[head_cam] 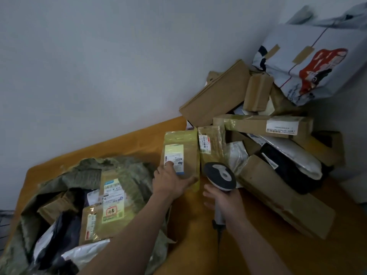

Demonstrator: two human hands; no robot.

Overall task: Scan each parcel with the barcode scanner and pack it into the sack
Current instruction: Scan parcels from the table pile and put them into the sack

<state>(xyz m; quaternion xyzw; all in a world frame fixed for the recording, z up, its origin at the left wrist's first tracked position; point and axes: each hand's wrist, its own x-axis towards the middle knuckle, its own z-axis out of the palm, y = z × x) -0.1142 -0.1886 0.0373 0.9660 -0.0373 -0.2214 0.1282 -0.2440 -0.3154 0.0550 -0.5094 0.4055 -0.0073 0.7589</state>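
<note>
Left hand [168, 181] grips a flat, glossy-taped cardboard parcel [187, 147]; right hand [225, 202] clasps the oval-headed scanner [220, 175].

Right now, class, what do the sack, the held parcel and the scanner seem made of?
The sack looks like woven plastic: dull green, frayed rim. The parcel seems cardboard under glossy yellowish tape. The scanner looks hard plastic, smooth dark head, grey handle.
</note>
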